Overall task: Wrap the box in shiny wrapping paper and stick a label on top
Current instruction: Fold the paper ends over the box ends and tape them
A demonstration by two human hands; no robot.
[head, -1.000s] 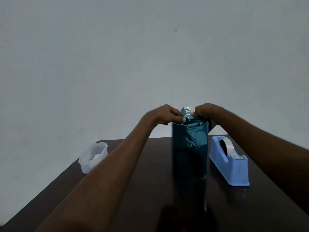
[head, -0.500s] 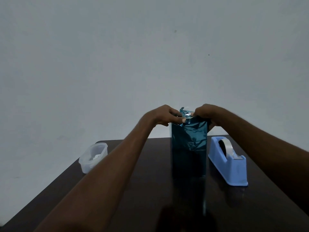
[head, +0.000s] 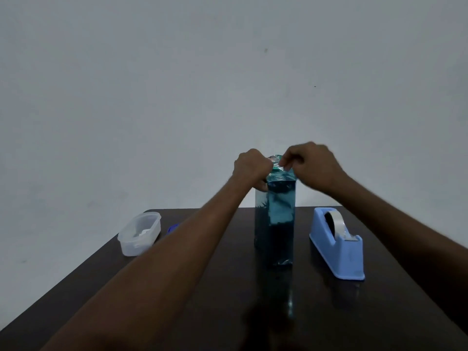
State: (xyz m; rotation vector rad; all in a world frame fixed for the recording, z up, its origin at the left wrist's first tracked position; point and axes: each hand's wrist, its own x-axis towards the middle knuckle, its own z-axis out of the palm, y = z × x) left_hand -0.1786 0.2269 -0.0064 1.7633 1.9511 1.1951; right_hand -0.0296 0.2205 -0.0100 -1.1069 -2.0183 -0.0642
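A tall box wrapped in shiny teal paper (head: 276, 219) stands upright in the middle of the dark table (head: 228, 300). My left hand (head: 252, 167) grips the top left of the box, fingers curled round the paper there. My right hand (head: 312, 167) is raised at the top right and pinches the loose paper flap (head: 276, 164) that sticks up above the box. The top face of the box is hidden behind the paper and my hands.
A light blue tape dispenser (head: 336, 244) with a roll of clear tape stands right of the box. A clear plastic tub (head: 140, 233) holding something white sits at the left, with a small blue object (head: 172, 228) beside it. A plain wall lies behind.
My right hand has lifted and now pinches the paper flap from above. The box has turned slightly, showing a second side. My left hand has shifted down onto the box's top left corner.
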